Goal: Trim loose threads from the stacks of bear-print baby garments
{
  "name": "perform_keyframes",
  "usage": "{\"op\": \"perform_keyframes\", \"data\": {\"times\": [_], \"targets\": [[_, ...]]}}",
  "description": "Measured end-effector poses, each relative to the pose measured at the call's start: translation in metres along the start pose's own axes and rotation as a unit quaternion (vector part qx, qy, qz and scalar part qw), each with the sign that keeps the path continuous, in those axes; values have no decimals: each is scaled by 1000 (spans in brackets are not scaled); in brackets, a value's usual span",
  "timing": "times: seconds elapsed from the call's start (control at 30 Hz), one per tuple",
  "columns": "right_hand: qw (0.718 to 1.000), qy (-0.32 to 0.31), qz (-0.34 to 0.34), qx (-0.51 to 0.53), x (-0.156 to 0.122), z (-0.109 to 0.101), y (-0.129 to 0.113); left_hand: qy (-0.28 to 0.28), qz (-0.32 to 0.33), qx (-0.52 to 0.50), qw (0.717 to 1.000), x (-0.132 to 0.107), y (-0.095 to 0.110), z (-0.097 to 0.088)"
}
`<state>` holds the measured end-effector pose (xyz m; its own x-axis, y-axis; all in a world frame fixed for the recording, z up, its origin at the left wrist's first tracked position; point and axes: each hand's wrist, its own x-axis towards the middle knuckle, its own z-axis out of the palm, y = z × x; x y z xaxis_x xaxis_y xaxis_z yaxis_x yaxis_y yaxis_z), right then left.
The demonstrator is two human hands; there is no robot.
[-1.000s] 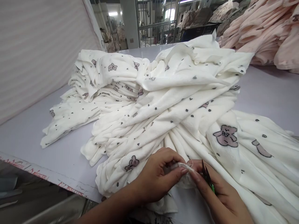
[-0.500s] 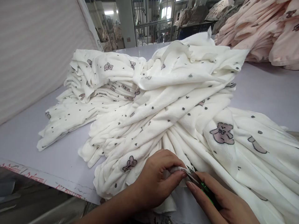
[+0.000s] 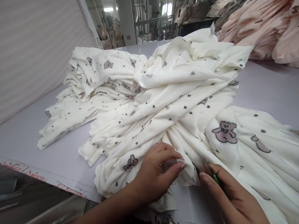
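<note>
White plush fabric (image 3: pixel 149 124) printed with brown bears and small dark marks lies in a heap of overlapping folds. My left hand (image 3: pixel 161 171) pinches a small whitish bit, perhaps an edge or corner of the cloth, between thumb and forefinger; its exact shape is blurred. Just right of it, my right hand (image 3: pixel 233 193) is closed around thread snips (image 3: pixel 215 178) with green on the handle. The snips' blades point toward the cloth and are partly hidden by the fingers. A small gap separates the two hands.
The heap rests on a pale table (image 3: pixel 70 161) with red writing along its front edge. Pink fabric (image 3: pixel 257 28) is piled at the back right. A whitish sheet (image 3: pixel 42 46) rises at the left. Metal bars (image 3: pixel 151 21) stand behind the table.
My right hand has drawn the snips away to the right from the bit in my left hand. The left hand stays nearly in place, still pinching.
</note>
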<state>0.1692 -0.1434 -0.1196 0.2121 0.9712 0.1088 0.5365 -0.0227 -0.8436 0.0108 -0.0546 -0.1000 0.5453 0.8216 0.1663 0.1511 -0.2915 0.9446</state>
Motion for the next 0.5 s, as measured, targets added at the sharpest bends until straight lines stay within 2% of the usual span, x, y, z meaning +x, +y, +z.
{"op": "perform_keyframes", "data": {"times": [0.07,0.17,0.23,0.27,0.33,0.43,0.5], "targets": [[999,45,14,-4,2,5,2,12,-47,-35,998,2,-2,-1],[999,19,34,11,12,11,2,-4,-128,-122,984,8,-7,-2],[996,-3,59,62,21,14,0,-11,-168,-187,968,11,-10,-3],[993,-2,77,84,24,15,-1,-13,-187,-215,959,13,-12,-3],[992,37,91,80,25,17,-4,-6,-214,-251,944,15,-14,-3],[991,130,24,-16,16,16,-8,1,-223,-271,936,15,-16,-1],[988,132,-49,-59,8,14,-9,-1,-216,-279,936,15,-16,1]]}}
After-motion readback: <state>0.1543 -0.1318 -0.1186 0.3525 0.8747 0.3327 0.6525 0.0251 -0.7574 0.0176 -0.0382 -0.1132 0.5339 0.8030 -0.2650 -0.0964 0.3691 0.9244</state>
